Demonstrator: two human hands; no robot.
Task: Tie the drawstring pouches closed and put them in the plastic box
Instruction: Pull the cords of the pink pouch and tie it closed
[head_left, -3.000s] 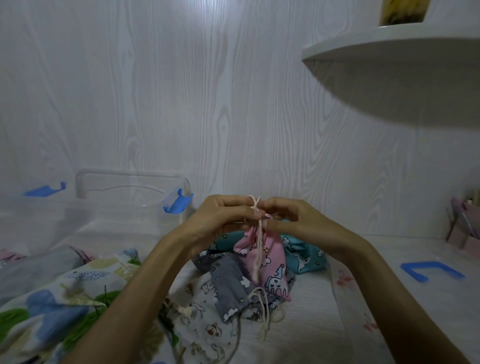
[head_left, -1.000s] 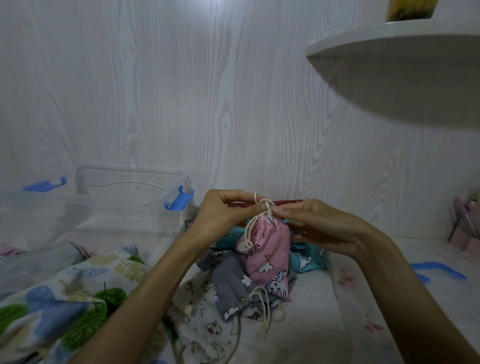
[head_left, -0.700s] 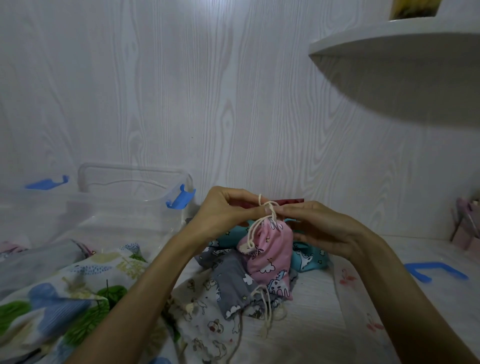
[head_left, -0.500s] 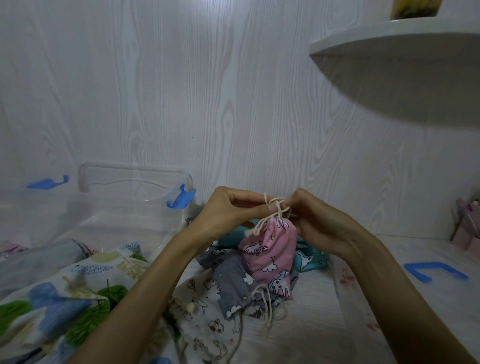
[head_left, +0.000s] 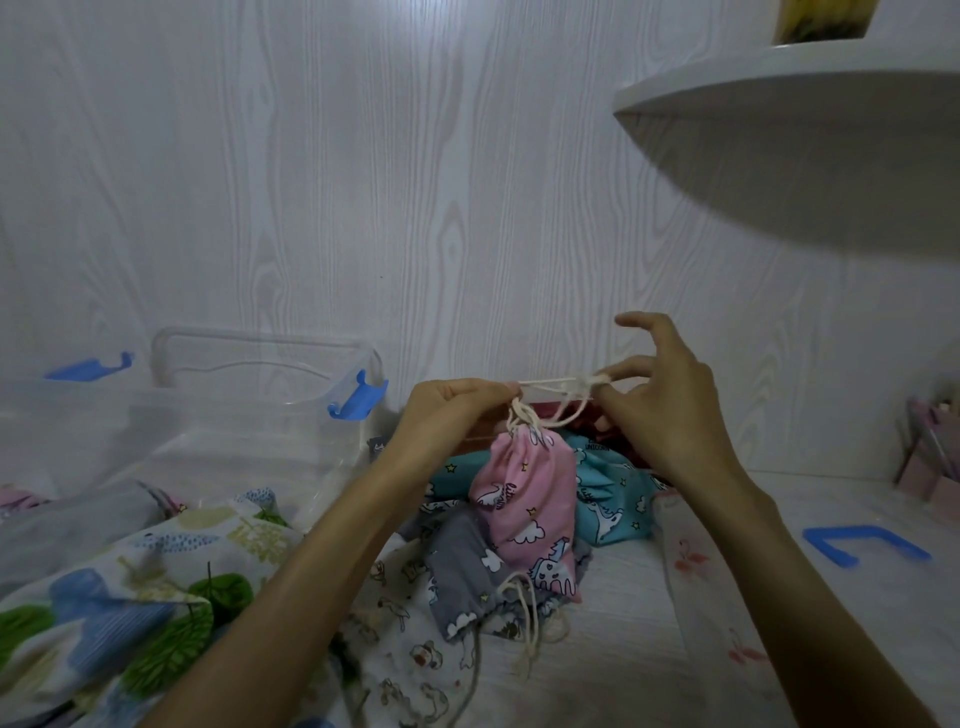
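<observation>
Setting: white wood-grain wall (head_left: 311, 182) behind; a white table (head_left: 634, 587) below, a rounded shelf (head_left: 779, 93) up right.
Plastic box: clear plastic box (head_left: 249, 415) with blue latches stands open at left, against the wall, well apart from the hands.
Loose cloth: leaf-print fabric (head_left: 130, 587) lies lower left; a pile of other pouches, teal (head_left: 613, 499) and grey (head_left: 462, 566), sits on the table under the work.
Pouch in hand: pink pouch (head_left: 524, 499) hangs from its cord, neck gathered, its bottom resting on the pile.
Cord: cream drawstring (head_left: 556, 387) is stretched level between both hands above the pouch neck, a slack loop drooping beneath.
Left hand: left hand (head_left: 457, 408) has its grip pinched on the cord end at the neck.
Right hand: right hand (head_left: 660, 410) pinches the other cord end, index finger lifted free.
Step, as judged: cinching the knot; boxing not yet done.
Risk: uneven pull could let the thin cord slip from a pinch and leave the knot loose, so the neck reopens. The slack loop may snag a finger. Swinging low toward the box might catch the pile's stray cords.
</observation>
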